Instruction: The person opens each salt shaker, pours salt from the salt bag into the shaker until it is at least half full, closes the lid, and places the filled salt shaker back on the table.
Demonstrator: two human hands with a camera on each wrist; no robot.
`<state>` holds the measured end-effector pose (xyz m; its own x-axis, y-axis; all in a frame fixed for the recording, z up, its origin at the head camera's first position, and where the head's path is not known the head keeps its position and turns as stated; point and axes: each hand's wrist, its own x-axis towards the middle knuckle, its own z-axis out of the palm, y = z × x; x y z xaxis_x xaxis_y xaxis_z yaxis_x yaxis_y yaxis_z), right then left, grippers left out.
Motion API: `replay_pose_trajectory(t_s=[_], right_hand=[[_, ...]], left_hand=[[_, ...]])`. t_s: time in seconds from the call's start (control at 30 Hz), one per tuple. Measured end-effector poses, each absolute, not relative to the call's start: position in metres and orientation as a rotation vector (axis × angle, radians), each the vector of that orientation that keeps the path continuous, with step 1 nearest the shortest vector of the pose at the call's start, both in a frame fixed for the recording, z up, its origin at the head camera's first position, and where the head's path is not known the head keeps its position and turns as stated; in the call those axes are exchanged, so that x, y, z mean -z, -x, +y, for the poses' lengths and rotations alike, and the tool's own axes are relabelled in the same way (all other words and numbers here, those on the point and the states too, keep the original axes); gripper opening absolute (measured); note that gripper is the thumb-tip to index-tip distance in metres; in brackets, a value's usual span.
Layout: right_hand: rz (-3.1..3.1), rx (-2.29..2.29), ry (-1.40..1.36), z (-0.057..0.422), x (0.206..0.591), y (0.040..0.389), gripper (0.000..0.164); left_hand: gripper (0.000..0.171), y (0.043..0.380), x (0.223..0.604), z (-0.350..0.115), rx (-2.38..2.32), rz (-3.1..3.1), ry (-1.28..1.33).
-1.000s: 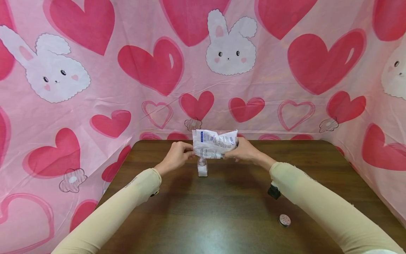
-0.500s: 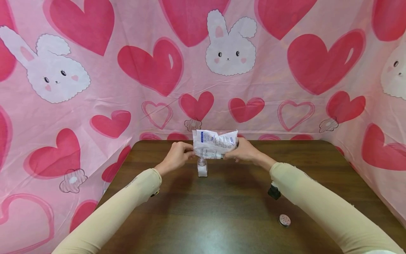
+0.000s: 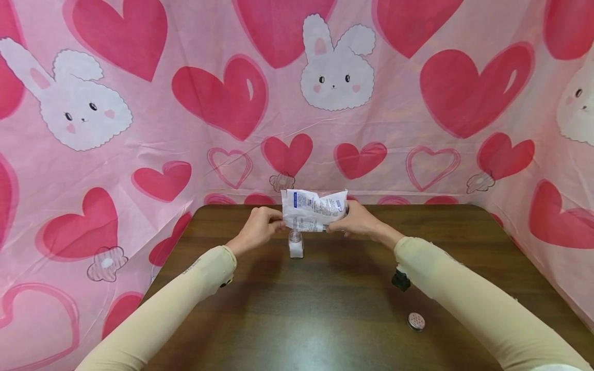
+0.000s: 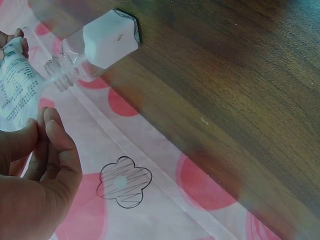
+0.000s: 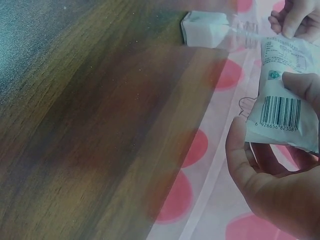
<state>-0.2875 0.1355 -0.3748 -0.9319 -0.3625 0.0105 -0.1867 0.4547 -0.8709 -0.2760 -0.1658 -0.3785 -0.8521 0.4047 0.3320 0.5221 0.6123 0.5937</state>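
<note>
Both hands hold a white printed bag (image 3: 312,210) sideways above a small clear glass jar (image 3: 296,249). The fingers of my left hand (image 3: 258,230) pinch the bag's left edge near its lower corner. Gripped at its right end, the bag lies between the thumb and fingers of my right hand (image 3: 361,220). A barcode shows on the bag in the right wrist view. The jar stands upright, its threaded neck uncovered, with white grains (image 4: 111,37) filling much of it. In the right wrist view a thin white stream (image 5: 252,34) runs from the bag's corner into the neck.
A round metal shaker lid (image 3: 416,321) with a pink, dotted top lies on the brown wooden table (image 3: 306,319) at the front right. Scattered white specks dot the tabletop. A pink cloth (image 3: 394,170) with hearts and rabbits hangs behind and beside the table.
</note>
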Motion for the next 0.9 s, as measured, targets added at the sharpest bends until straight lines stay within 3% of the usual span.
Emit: replay_pose_trajectory(t_s=[0.9], right_hand=[[2.513,1.488,0.499,0.1362,0.373,0.2873,0.047]], left_hand=[[0.008,0.2771,0.3778,-0.1657,1.042,-2.675,0.79]])
